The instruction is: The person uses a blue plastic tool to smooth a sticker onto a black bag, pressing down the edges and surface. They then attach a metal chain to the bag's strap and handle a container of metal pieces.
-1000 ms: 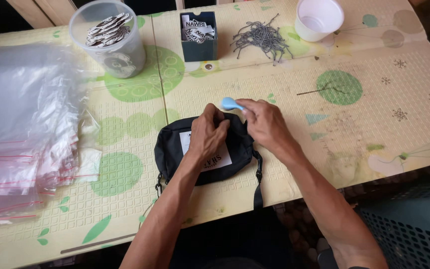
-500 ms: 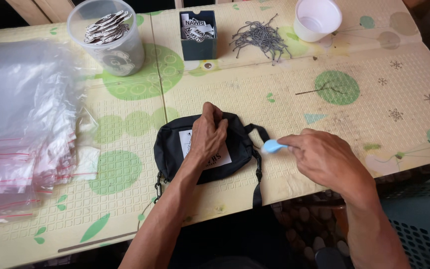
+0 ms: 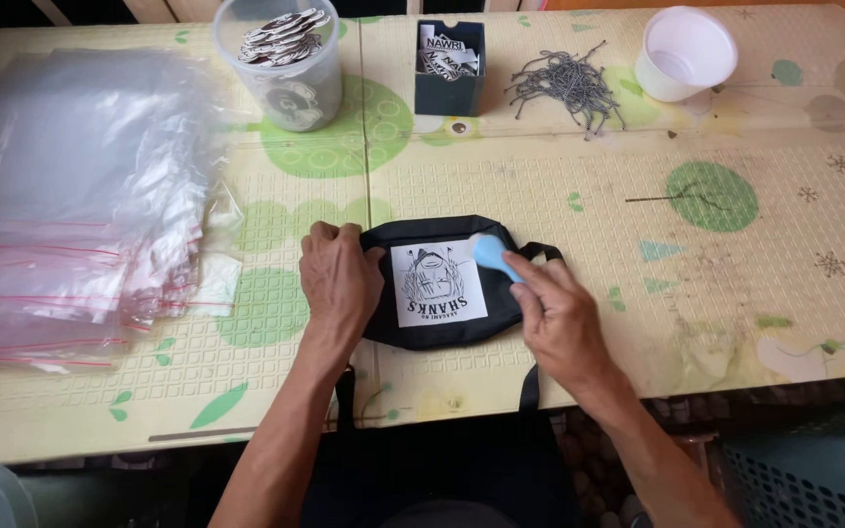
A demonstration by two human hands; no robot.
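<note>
**Black pouch on the patterned table, both hands on it**

Pale yellow table (image 3: 735, 323) covered in green dots and little leaf shapes, seen from straight above. Near the front edge, dead centre: a black pouch (image 3: 442, 328) lying flat with a white square print patch (image 3: 437, 284) facing up, straps (image 3: 530, 386) trailing off the table edge toward the body.

Left hand (image 3: 339, 279) pressed flat on the pouch's left end, fingers together and curled over the top corner – pinning it down, not gripping anything. Right hand (image 3: 564, 328) closed around a small light-blue tool (image 3: 491, 254), rounded head touching the upper right corner of the patch. Can't tell exactly what kind of tool, mostly hidden by the fingers.

Off to the left, well apart from the hands: a big stack of clear plastic bags (image 3: 70, 196) with red seal strips, spread over that whole side. Along the far edge, left to right – a clear plastic tub (image 3: 286, 83) full of round black-and-white badges, a dark open box (image 3: 450, 83) stuffed with printed tags, a loose pile of grey string loops (image 3: 569, 83), and a white cup (image 3: 682, 54). One stray dark string (image 3: 672, 198) lying across a green dot on the right, clear of everything else.
</note>
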